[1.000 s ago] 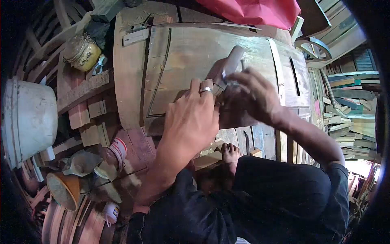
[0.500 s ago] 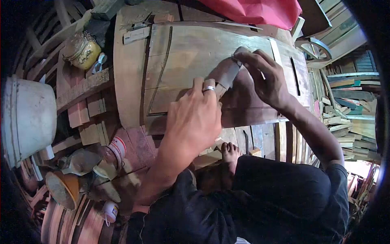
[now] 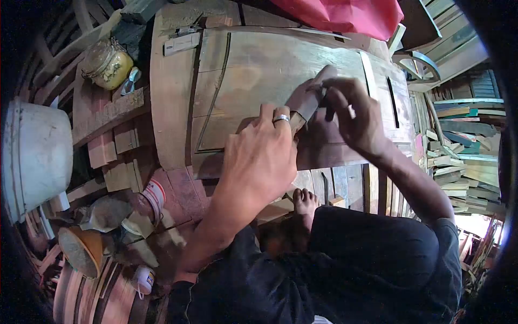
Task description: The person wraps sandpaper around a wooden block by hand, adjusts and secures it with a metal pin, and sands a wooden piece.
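Note:
My left hand (image 3: pixel 259 154), with a ring on one finger, is closed around a small wooden block (image 3: pixel 297 121). A grey-brown sheet that looks like sandpaper (image 3: pixel 303 100) lies against the block and sticks out beyond it, its far end bent upward. My right hand (image 3: pixel 359 116) has its fingers curled at the sheet's right edge, apparently pinching it; the fingertips are partly hidden. Both hands are above a worn wooden panel (image 3: pixel 264 65) with a long dark groove on its left part.
A red cloth (image 3: pixel 350 19) hangs at the back. To the left are a glass jar (image 3: pixel 110 67), a white bucket (image 3: pixel 40 156) and an orange container (image 3: pixel 94 248). A white mug (image 3: pixel 143 281) stands lower left. Stacked boards (image 3: pixel 467 156) fill the right. A bare foot (image 3: pixel 306 205) is below the panel.
My right hand has moved slightly right and down, its fingers more curled. The sheet's outer end now stands bent up beside them. My left hand has barely shifted and still holds the block.

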The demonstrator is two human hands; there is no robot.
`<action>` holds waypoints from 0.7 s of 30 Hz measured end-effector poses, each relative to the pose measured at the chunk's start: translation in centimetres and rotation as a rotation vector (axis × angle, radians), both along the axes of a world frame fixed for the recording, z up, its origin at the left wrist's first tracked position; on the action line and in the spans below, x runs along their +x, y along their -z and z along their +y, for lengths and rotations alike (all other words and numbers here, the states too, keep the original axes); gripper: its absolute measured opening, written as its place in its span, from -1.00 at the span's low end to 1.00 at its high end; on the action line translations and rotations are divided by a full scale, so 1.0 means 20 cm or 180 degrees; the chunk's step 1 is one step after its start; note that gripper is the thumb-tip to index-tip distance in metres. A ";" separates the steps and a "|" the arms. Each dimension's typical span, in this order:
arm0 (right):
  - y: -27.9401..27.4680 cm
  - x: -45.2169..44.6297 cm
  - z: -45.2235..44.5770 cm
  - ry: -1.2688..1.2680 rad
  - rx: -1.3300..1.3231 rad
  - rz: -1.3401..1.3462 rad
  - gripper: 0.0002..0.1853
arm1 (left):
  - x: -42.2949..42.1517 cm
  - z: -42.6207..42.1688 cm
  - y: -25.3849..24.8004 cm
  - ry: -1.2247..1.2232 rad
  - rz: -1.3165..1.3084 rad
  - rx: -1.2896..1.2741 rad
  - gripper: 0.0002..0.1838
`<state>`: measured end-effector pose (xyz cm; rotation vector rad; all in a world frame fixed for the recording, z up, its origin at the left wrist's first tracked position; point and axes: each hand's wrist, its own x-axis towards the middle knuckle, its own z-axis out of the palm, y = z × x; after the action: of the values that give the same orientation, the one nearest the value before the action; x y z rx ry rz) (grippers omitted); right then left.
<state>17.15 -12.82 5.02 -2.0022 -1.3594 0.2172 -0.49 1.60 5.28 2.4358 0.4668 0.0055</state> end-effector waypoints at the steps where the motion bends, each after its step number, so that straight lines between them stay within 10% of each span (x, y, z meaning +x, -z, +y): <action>1: 0.01 0.03 0.02 0.0008 0.0259 0.0094 -0.80 | 0.01 0.00 -0.01 0.0010 0.0102 -0.0026 -0.52; 21: 0.00 -0.04 0.04 -0.0117 0.0337 -0.0030 -0.81 | 0.02 -0.01 0.00 0.0000 -0.0169 0.0016 -0.42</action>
<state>16.29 -11.97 4.96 -1.8942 -1.3857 0.1495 -0.07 1.39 5.33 2.4343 0.4436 0.0712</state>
